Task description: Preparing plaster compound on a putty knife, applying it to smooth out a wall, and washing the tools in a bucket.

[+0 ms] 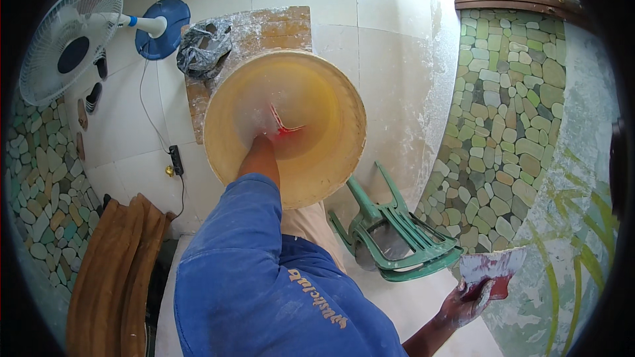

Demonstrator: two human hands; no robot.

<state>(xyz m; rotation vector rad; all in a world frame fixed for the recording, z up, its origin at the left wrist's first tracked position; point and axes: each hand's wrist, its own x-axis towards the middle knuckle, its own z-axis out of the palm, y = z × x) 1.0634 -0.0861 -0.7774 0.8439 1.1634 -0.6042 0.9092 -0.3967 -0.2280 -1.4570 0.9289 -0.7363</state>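
A large, round yellowish bucket (350, 106) stands in front of me, its inside cloudy as if with murky liquid. My left arm reaches down into it, and my left hand (263, 142) is mostly lost in the haze. Close beside that hand shows a red, angled object with pale edges (286, 127); its kind and whether my fingers hold it are unclear. Out at the lower right, my right hand (471, 301) is closed around a wide putty knife (493, 270) with a red grip and a whitish, smeared blade. White residue marks my right fingers.
A green plastic chair (403, 241) is right of the bucket. Behind the bucket lie a splattered wooden board (278, 30) and a black plastic bag (204, 49). A standing fan (73, 46), a socket strip (175, 160) with its cord, and brown furniture (116, 277) are left.
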